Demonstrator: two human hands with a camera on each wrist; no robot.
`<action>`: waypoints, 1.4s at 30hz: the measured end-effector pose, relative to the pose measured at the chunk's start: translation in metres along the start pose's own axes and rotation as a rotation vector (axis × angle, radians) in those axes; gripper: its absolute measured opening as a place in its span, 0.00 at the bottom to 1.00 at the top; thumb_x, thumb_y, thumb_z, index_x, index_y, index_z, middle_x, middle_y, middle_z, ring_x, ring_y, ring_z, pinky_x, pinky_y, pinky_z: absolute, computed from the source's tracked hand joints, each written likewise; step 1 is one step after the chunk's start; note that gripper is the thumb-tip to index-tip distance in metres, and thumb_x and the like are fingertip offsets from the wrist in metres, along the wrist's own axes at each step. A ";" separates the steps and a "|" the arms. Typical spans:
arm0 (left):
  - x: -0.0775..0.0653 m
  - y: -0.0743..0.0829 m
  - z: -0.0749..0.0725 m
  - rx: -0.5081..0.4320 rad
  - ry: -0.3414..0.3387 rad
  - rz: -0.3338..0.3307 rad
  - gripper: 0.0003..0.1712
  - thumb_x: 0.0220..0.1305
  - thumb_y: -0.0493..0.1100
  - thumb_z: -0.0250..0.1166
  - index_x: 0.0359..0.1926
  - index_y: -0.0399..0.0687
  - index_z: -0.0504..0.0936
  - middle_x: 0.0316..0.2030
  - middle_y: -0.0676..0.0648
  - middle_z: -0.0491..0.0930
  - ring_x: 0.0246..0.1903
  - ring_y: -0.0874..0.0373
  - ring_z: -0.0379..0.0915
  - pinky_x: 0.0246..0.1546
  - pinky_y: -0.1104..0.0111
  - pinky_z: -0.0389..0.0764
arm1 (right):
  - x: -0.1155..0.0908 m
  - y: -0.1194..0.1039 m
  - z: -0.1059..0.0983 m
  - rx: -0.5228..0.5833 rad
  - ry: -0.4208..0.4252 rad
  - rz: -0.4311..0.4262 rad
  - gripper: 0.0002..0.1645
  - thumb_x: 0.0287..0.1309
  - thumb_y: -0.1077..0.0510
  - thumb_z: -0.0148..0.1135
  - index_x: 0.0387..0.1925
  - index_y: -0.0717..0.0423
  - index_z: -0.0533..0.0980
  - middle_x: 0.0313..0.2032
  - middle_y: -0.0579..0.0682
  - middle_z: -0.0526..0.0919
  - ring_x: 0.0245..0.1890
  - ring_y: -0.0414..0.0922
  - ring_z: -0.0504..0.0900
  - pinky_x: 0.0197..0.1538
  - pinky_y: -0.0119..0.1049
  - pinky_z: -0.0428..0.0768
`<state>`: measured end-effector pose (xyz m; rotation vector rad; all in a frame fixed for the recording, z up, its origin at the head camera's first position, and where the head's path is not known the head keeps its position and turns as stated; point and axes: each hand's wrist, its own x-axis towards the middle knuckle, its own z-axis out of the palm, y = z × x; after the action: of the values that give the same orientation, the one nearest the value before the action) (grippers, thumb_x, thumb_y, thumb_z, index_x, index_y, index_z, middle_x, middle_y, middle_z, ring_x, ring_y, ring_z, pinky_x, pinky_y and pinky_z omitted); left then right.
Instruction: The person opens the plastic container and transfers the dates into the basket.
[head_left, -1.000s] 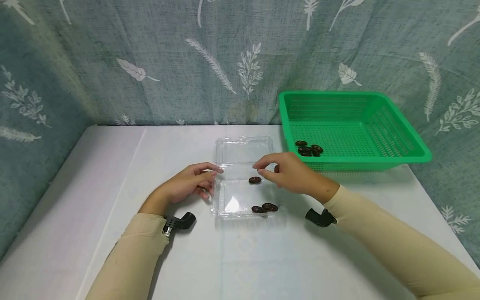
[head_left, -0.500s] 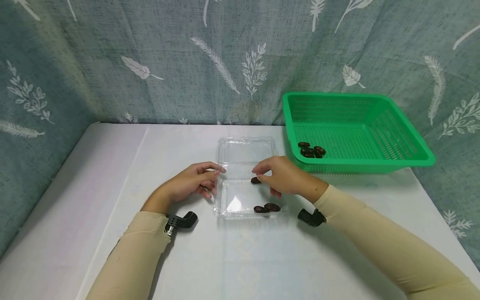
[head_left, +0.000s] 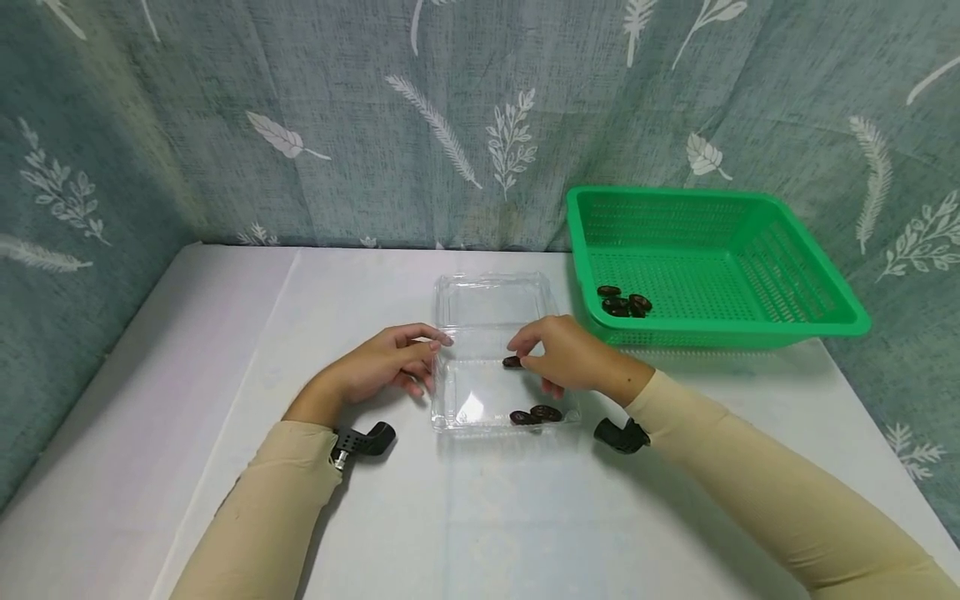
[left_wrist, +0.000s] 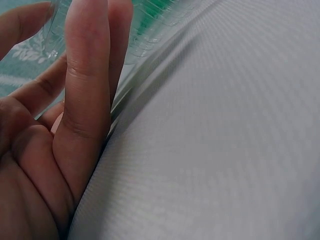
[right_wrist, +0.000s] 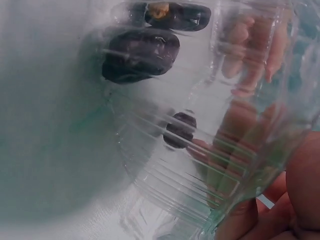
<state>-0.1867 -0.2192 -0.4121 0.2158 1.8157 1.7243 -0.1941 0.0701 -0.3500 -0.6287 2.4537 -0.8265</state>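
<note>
A clear plastic clamshell container lies open on the white table. My left hand is at its left edge, index finger reaching over the rim and the lower fingers outside. In the left wrist view, the little-finger side of the left hand stands close by the container's wall. My right hand is over the container, its thumb tip at a dark brown date; the index fingertip is just above it. Through the plastic in the right wrist view, a fingertip meets this date on one side. Two more dates lie along the near edge.
At the back right stands a green perforated basket, with several dates in its near left corner. A leaf-patterned grey-green curtain hangs behind the table. Black wrist mounts stick out from both sleeves.
My right hand has come slightly left and down, bringing thumb and index finger to the single date. My left hand keeps its place at the container's edge. The view has shifted a little.
</note>
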 end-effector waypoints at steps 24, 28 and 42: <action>0.001 -0.001 0.000 0.015 0.002 0.012 0.24 0.77 0.47 0.54 0.66 0.39 0.68 0.31 0.45 0.79 0.31 0.57 0.82 0.31 0.65 0.86 | 0.005 -0.003 0.007 -0.167 -0.040 -0.019 0.19 0.61 0.67 0.64 0.54 0.64 0.81 0.31 0.52 0.86 0.08 0.39 0.72 0.20 0.31 0.78; 0.000 -0.001 0.000 0.014 0.000 0.020 0.25 0.76 0.48 0.56 0.67 0.39 0.68 0.32 0.46 0.79 0.31 0.58 0.82 0.31 0.65 0.86 | 0.006 -0.004 0.008 -0.200 -0.046 -0.039 0.17 0.60 0.67 0.65 0.51 0.63 0.82 0.31 0.52 0.87 0.07 0.38 0.71 0.21 0.30 0.78; 0.000 -0.002 -0.001 0.020 -0.006 0.015 0.25 0.76 0.47 0.56 0.67 0.39 0.68 0.33 0.45 0.79 0.31 0.57 0.82 0.31 0.66 0.86 | 0.006 -0.002 0.011 -0.273 0.005 -0.070 0.06 0.60 0.65 0.67 0.39 0.57 0.85 0.28 0.50 0.82 0.08 0.38 0.74 0.19 0.29 0.76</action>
<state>-0.1864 -0.2200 -0.4139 0.2435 1.8321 1.7147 -0.1923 0.0602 -0.3583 -0.8147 2.5842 -0.5207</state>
